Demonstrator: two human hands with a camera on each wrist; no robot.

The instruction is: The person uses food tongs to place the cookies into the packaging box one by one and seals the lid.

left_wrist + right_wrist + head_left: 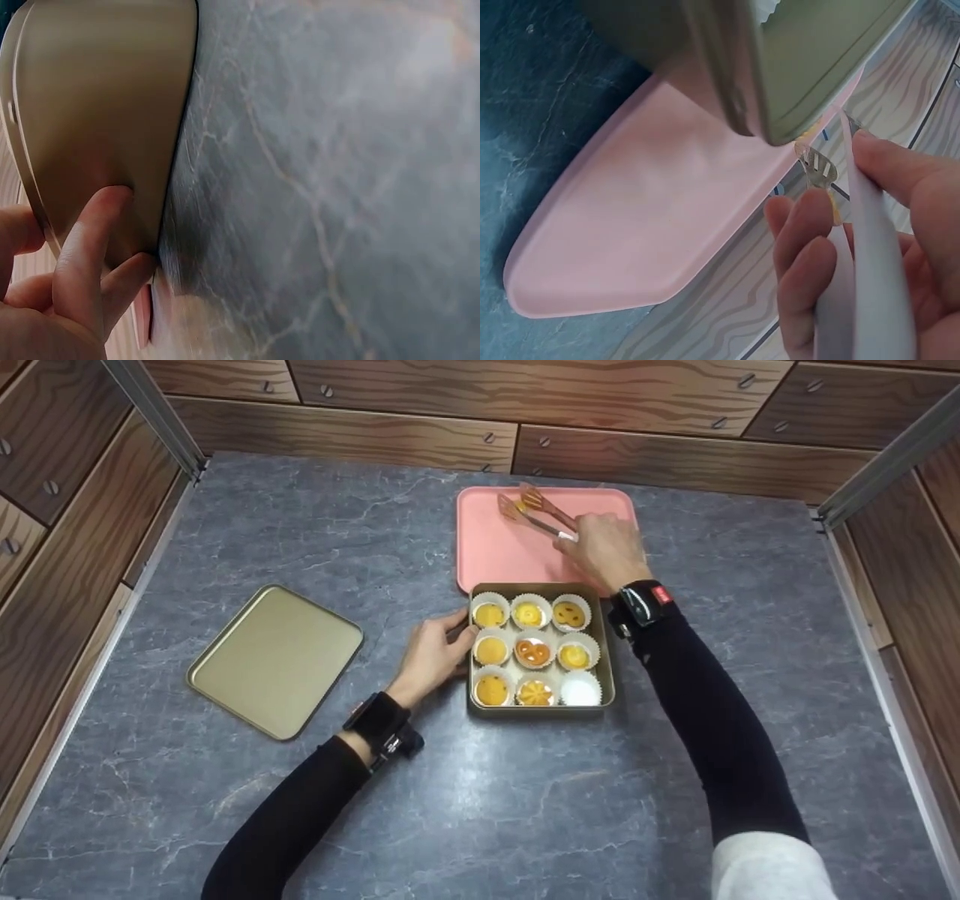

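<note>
My right hand (606,551) grips the white handles of metal tongs (881,255) over the pink tray (491,544). The tongs' slotted ends are spread apart, with a small yellow piece (520,506) between them at the tray's far part. In front of the tray stands a gold-coloured square tin (607,660), its near side toward me. Rows of white paper cups fill it, most with yellow or orange pieces (491,649); the front right cup (580,689) shows only white. Fingers of my left hand (435,652) rest against the tin's left outer wall.
A gold-coloured lid (277,660) lies flat on the grey marbled tabletop (450,825), left of my left hand. Wood-patterned panels (405,427) border the table at the back and on both sides.
</note>
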